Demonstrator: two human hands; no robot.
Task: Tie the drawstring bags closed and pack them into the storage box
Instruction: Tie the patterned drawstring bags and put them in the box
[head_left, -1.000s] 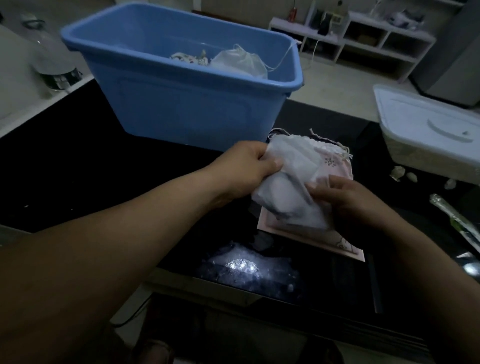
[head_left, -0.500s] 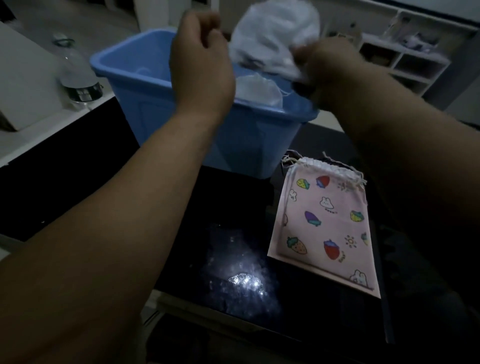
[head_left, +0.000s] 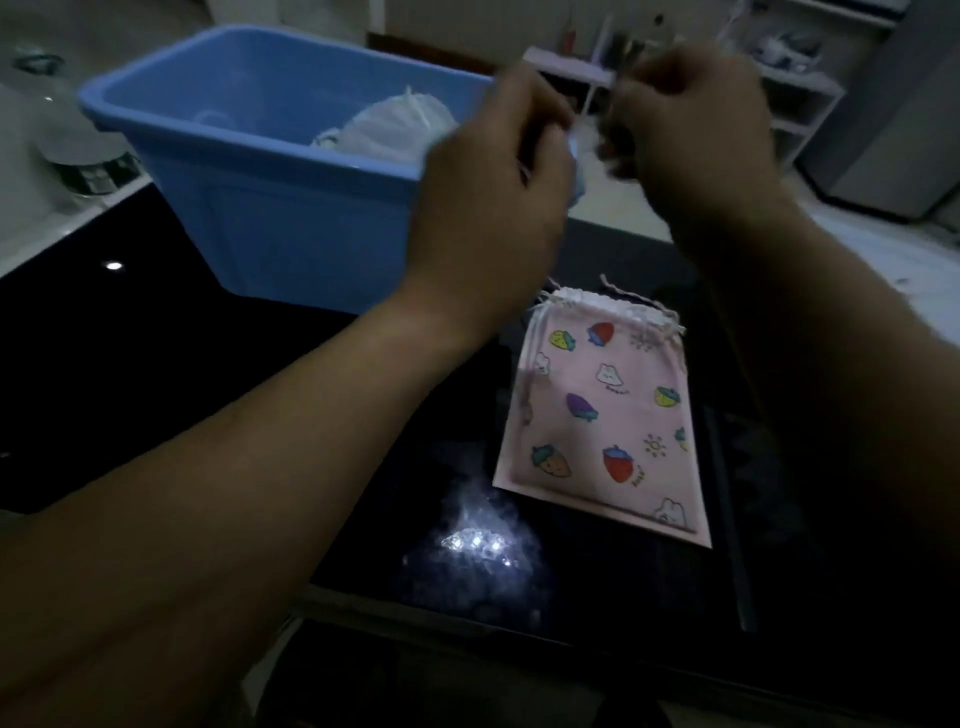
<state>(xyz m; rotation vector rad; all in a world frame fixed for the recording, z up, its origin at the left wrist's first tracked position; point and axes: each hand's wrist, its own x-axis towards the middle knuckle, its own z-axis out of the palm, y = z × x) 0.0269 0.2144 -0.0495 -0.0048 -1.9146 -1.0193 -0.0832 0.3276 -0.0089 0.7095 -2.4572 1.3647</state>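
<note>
The white drawstring bag (head_left: 575, 156) has come up off the pink fruit-print bag (head_left: 602, 415). It's now by the blue storage box (head_left: 270, 208) rim, mostly hidden behind the left hand (head_left: 498, 171) gripping it. The right hand (head_left: 691, 119) pinches its cord (head_left: 587, 106), though it's blurry. Looks mid-tie to me. The pink one lies flat on the desk (head_left: 156, 364), probably next.

Blue storage box (head_left: 291, 228) stands open on the dark tabletop (head_left: 156, 364), a white gathered bag (head_left: 395, 124) lying inside. Right of its front, a pink fruit-print drawstring bag (head_left: 602, 415) lies flat (cords loose, mouth toward the box). A blurred pale bag (head_left: 574, 156) sits in the curled fingers of the raised left hand (head_left: 493, 197)
</note>
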